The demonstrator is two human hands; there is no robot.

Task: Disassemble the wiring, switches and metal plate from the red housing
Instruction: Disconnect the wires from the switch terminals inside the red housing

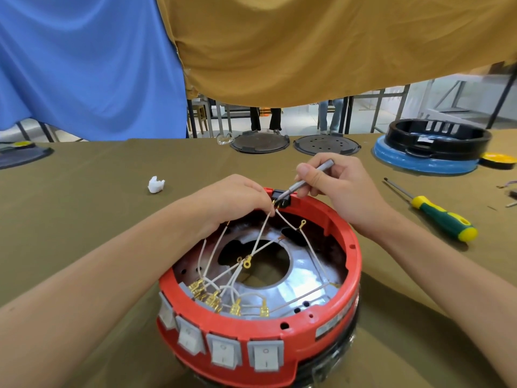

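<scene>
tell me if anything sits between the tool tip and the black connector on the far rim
Nothing visible does. The slim metal tool in the right hand already reaches the black connector; the left hand pinches the white wires beside it.

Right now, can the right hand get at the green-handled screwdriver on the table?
Probably yes, but not freely: the right hand grips a thin metal tool at the housing's black socket. The screwdriver lies unobstructed beside it on the cloth.

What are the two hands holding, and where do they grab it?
The right hand pinches a thin metal tool along its handle. The left hand pinches white wires at their top ends.
</scene>
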